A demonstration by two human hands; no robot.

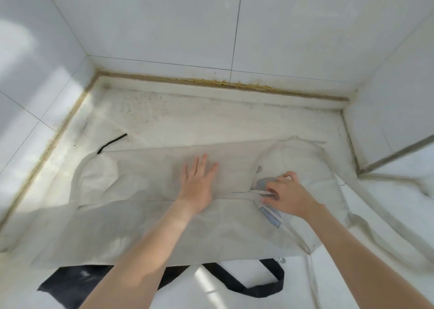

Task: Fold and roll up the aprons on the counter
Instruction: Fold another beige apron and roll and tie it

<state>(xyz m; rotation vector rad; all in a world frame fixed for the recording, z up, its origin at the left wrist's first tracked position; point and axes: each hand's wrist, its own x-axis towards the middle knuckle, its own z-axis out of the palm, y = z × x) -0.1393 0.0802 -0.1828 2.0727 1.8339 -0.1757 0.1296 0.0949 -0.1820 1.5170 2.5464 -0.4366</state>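
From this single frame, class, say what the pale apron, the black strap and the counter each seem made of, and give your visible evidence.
Pale apron: thin matte cloth, perhaps non-woven; it lies limp and creases softly.
Black strap: flat woven webbing, probably; dull, holds a loop.
Counter: polished stone or a stone-look slab; pale, faint grey veins, reflects light.

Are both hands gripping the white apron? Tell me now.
No, the left hand lies flat on the white apron with straight fingers; only the right hand pinches its strap.
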